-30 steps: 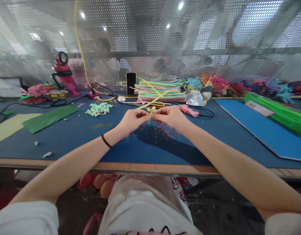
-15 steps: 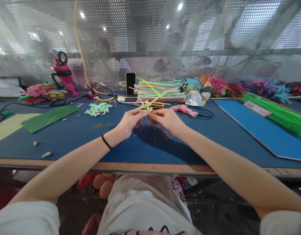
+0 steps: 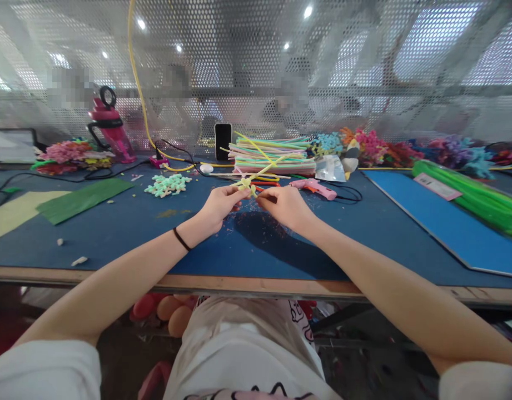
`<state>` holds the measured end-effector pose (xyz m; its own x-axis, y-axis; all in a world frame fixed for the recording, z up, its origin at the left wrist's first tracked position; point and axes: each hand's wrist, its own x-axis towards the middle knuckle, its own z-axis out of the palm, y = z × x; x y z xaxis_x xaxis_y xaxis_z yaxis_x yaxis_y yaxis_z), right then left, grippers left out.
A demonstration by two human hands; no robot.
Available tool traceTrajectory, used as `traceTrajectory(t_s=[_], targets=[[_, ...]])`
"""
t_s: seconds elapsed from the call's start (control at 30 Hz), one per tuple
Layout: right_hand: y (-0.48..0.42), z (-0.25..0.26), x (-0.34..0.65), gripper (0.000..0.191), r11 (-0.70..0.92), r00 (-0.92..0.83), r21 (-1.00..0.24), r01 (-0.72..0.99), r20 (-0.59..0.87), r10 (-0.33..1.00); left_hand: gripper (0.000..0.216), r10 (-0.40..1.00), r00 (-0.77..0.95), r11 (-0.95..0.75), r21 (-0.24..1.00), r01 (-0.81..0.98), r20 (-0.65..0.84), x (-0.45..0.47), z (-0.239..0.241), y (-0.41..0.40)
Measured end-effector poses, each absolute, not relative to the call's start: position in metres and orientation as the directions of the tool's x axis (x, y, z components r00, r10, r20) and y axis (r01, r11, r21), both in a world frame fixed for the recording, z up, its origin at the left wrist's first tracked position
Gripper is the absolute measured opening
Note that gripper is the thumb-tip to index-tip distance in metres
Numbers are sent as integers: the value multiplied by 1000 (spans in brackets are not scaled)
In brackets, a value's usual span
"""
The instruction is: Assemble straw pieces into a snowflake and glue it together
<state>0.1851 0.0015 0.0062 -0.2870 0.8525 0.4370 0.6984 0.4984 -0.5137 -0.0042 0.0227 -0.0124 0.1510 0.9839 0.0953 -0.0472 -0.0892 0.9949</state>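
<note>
A small pale-yellow pipe-cleaner flower (image 3: 246, 183) with looped petals is held above the middle of the table. My left hand (image 3: 218, 206) pinches it from the left between thumb and fingers. From the right, my right hand (image 3: 288, 206) is closed with its fingertips on the flower's lower right side; the exact spot it grips is partly hidden. Behind the hands lies a stack of pastel pipe cleaners (image 3: 276, 165), with a few yellow ones lying crosswise. A pink glue gun (image 3: 316, 188) rests right of the stack. Left of my hands sits a pile of mint-green pipe-cleaner pieces (image 3: 168, 185).
A pink bottle (image 3: 110, 130), a phone (image 3: 223, 141) and colourful pipe-cleaner bunches (image 3: 370, 147) line the back by a perforated screen. On the right, a bag of green pipe cleaners (image 3: 472, 194) overlaps a blue board (image 3: 439, 222). Green sheet (image 3: 85, 201) lies left.
The flower has turned and tilted slightly to the left in my fingers. My right fingertips have drawn a little to the right and down, away from my left ones.
</note>
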Motion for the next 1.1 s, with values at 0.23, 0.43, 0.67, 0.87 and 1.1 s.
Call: traceTrajectory(t_s=[0.23, 0.43, 0.67, 0.87, 1.1], targets=[[3, 9, 188, 23, 507, -367, -380, 774, 383, 848, 28, 966, 121, -239, 967, 89, 228, -6, -11, 26], [-4, 14, 184, 23, 495, -351, -494, 715, 359, 865, 25, 985, 108, -136, 991, -10, 137, -7, -11, 27], [2, 8, 184, 41, 335, -220, -865, 374, 269, 938, 33, 969, 183, -167, 986, -21, 168, -4, -8, 20], [6, 9, 187, 35, 278, -213, -909, 311, 219, 952, 41, 956, 236, -171, 985, -30, 173, -4, -9, 19], [8, 7, 185, 31, 192, -160, -965, 177, 164, 973, 35, 967, 235, -92, 995, -36, 98, -4, -8, 22]])
